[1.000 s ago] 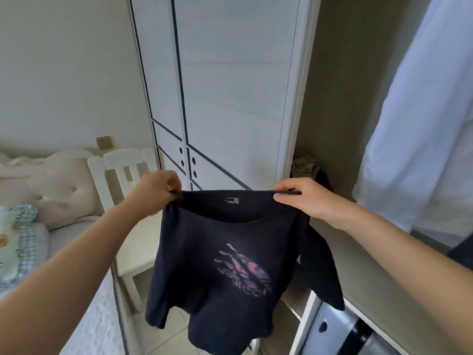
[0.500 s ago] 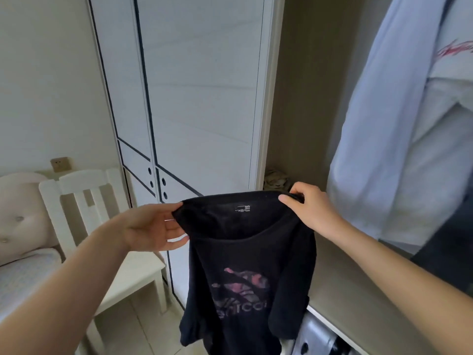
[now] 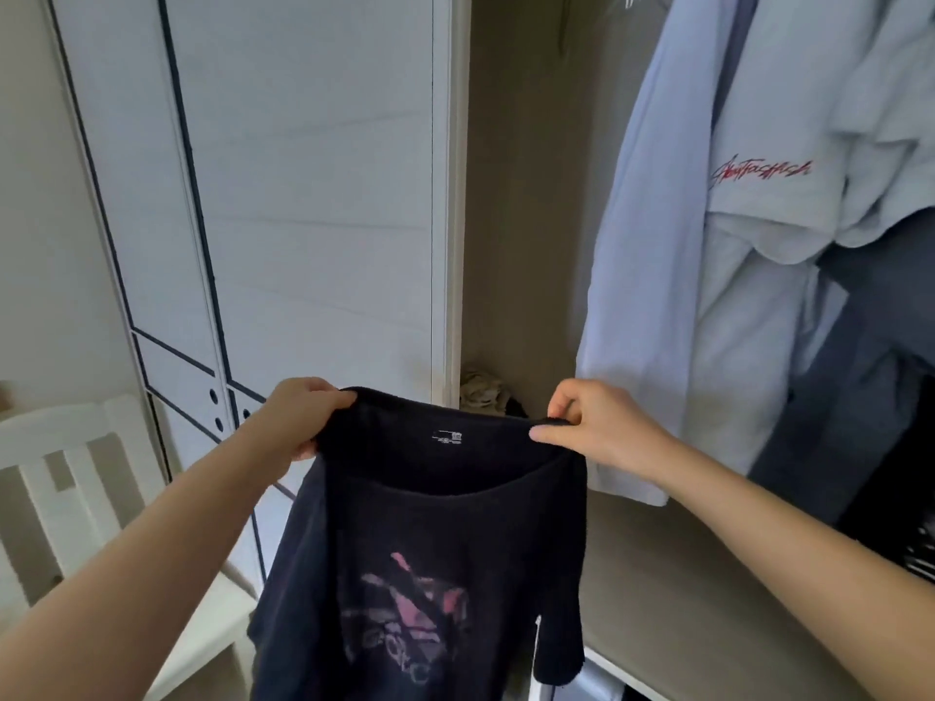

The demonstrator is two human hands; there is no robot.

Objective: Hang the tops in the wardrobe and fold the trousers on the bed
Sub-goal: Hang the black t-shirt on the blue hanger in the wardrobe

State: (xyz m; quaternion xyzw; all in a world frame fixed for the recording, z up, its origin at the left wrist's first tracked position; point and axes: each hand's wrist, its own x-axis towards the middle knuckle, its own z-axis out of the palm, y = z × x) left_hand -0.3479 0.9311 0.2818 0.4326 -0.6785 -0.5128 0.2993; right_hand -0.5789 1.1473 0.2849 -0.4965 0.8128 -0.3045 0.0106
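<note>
Both the left hand [image 3: 298, 417] and right hand [image 3: 592, 427] grip the dark top [image 3: 430, 548] by its shoulders, held crosswise, below-left of the hanging white shirt [image 3: 733, 245].

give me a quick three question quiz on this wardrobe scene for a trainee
1. True or false: left hand and right hand both hold the dark navy printed top by its shoulders.
2. The pale blue hanging garment with red script is: A) left of the top B) up-right of it C) under it.
3. What furniture stands lower left?
Key: 1 true; 2 B; 3 white slatted wooden chair.
</note>
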